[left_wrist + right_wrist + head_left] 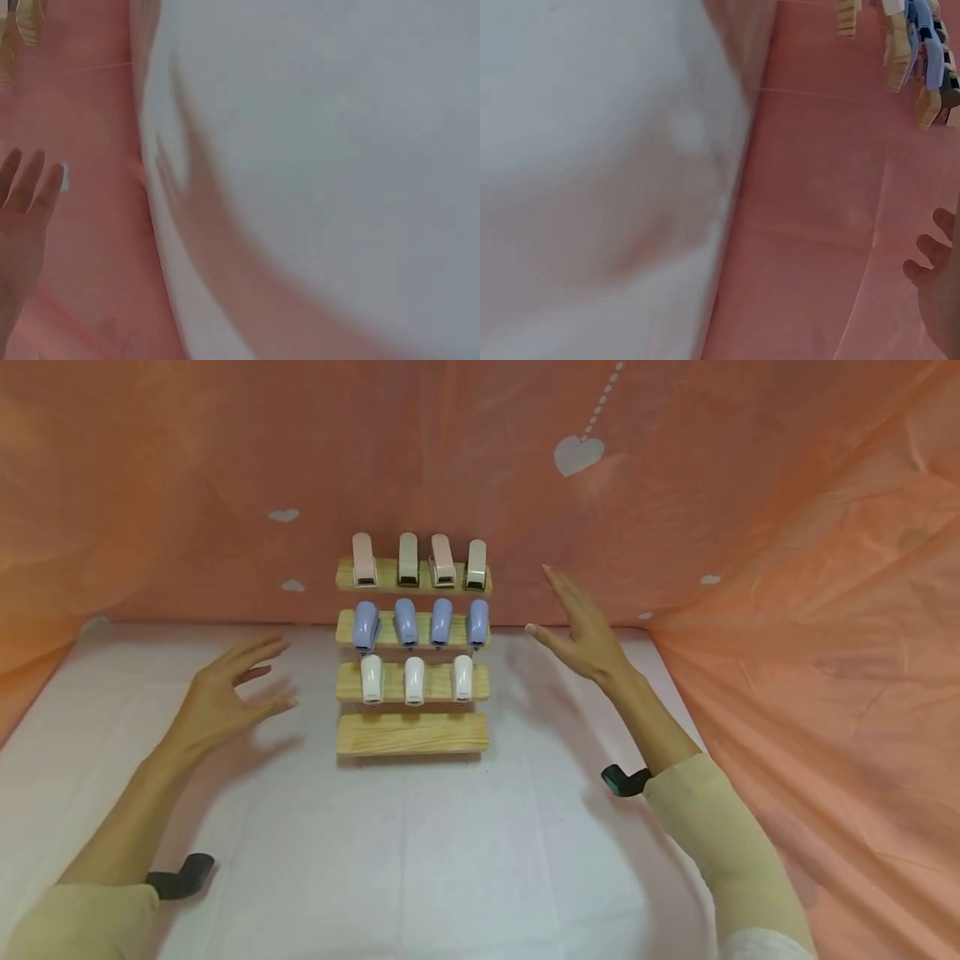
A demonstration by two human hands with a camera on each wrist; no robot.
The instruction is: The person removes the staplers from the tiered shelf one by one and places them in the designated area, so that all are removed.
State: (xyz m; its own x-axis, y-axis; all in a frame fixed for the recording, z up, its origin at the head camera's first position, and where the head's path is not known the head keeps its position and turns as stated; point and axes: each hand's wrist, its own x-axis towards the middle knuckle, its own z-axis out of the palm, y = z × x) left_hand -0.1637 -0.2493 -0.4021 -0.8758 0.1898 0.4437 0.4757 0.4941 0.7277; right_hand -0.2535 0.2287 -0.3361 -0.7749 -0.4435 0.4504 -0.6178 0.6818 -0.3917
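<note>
A tiered wooden rack (412, 735) stands on the white surface, with rows of small staplers on its steps. Pink staplers (363, 556) and grey-green staplers (408, 556) alternate along the top step. Below them is a row of blue staplers (405, 621), then three white staplers (414, 681). My left hand (213, 702) is held left of the rack, fingers spread and thumb apart, touching nothing. On the other side, my right hand (588, 639) is raised with its fingers extended, also apart from the rack. Both hands hold nothing.
Pink-orange cloth (480, 460) with pale hearts hangs behind the white surface (450, 860) and along its sides. A black device (183, 877) sits at the left wrist, another black device (624, 781) at the right. Part of the rack (928, 109) shows in the right wrist view.
</note>
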